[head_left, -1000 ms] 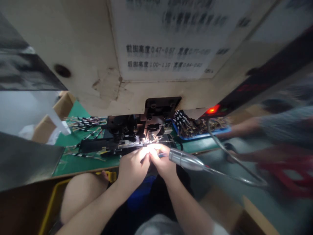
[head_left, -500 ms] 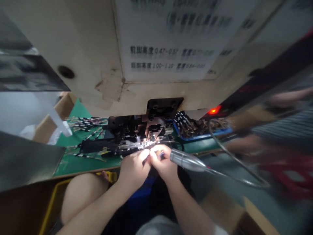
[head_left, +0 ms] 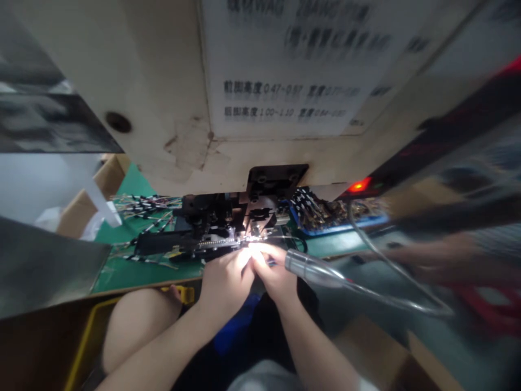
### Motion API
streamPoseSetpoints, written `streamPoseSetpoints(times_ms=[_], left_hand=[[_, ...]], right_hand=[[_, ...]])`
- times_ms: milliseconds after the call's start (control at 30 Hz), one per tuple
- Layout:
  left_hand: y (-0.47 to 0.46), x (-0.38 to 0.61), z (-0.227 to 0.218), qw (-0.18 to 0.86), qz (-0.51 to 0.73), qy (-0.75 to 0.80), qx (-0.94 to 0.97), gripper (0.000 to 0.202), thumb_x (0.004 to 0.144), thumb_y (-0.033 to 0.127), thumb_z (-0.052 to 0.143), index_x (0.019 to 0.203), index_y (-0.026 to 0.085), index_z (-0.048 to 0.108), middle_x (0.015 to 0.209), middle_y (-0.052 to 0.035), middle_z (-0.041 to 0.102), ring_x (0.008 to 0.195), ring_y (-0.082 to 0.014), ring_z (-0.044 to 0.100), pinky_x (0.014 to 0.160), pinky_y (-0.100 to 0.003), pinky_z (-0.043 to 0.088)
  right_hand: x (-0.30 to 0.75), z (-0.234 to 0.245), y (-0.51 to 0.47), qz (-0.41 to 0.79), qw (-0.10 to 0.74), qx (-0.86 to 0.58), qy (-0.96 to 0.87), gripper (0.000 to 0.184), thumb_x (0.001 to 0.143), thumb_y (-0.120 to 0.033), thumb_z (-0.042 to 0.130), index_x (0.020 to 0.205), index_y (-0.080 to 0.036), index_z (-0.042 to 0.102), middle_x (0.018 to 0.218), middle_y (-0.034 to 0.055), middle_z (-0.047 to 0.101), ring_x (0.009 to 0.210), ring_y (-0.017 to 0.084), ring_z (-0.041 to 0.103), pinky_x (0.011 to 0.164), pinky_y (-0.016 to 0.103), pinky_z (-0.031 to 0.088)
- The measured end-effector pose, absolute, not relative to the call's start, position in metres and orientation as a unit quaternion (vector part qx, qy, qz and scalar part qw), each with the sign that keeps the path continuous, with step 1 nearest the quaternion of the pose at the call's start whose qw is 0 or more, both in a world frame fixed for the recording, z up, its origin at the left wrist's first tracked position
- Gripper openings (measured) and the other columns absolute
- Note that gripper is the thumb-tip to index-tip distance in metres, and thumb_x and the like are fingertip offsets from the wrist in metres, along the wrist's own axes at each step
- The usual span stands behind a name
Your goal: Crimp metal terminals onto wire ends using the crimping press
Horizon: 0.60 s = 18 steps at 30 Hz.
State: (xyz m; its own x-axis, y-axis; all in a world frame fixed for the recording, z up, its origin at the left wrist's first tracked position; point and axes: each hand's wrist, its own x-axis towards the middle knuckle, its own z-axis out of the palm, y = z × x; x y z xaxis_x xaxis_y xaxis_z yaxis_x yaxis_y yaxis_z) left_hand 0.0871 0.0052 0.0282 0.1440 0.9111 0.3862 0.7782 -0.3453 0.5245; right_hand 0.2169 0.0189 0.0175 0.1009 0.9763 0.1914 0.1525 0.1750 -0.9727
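Both hands meet fingertip to fingertip just in front of the crimping die area [head_left: 254,238] of a terminal crimping machine [head_left: 171,146]. My left hand [head_left: 226,282] has its thumb and fingers pinched together under the bright light. Beside it, my right hand [head_left: 279,277] is also closed in a pinch, with a small dark bluish bit showing by its fingers. Glare and the fingers hide what they hold. A metal lamp head [head_left: 311,267] on a flexible neck sits right by my right hand. Left of the die, a terminal strip [head_left: 215,243] lies along the feed track.
Bundles of black-and-white wires [head_left: 146,203] lie on the green table [head_left: 118,274] at left. A blue tray [head_left: 345,224] with many wires stands at right. Another person's blurred arm [head_left: 431,258] reaches in from the right. A cardboard box [head_left: 374,347] stands low at right.
The view has shifted slightly. My hands stay together at the die, with the fingertips a little closer to it. The other person's arm at right has moved lower.
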Motion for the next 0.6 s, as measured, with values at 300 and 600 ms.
streamPoseSetpoints(times_ms=[300, 600], left_hand=[[0.008, 0.094, 0.033, 0.077, 0.338, 0.568, 0.746, 0.02, 0.086, 0.017, 0.053, 0.092, 0.02, 0.072, 0.085, -0.005, 0.076, 0.07, -0.0181, 0.07, 0.064, -0.025, 0.053], [0.01, 0.096, 0.036, 0.084, 0.32, 0.579, 0.745, 0.023, 0.086, 0.017, 0.054, 0.1, 0.022, 0.072, 0.09, -0.0044, 0.076, 0.071, -0.0184, 0.07, 0.064, -0.026, 0.053]], right_hand=[[0.231, 0.018, 0.026, 0.424, 0.491, -0.491, -0.581, 0.016, 0.08, -0.023, 0.069, 0.094, -0.02, 0.076, 0.092, 0.0048, 0.076, 0.087, 0.023, 0.071, 0.084, 0.038, 0.058], [0.233, 0.019, 0.028, 0.416, 0.477, -0.505, -0.586, 0.013, 0.082, -0.027, 0.067, 0.087, -0.017, 0.074, 0.083, 0.005, 0.073, 0.08, 0.022, 0.068, 0.08, 0.037, 0.057]])
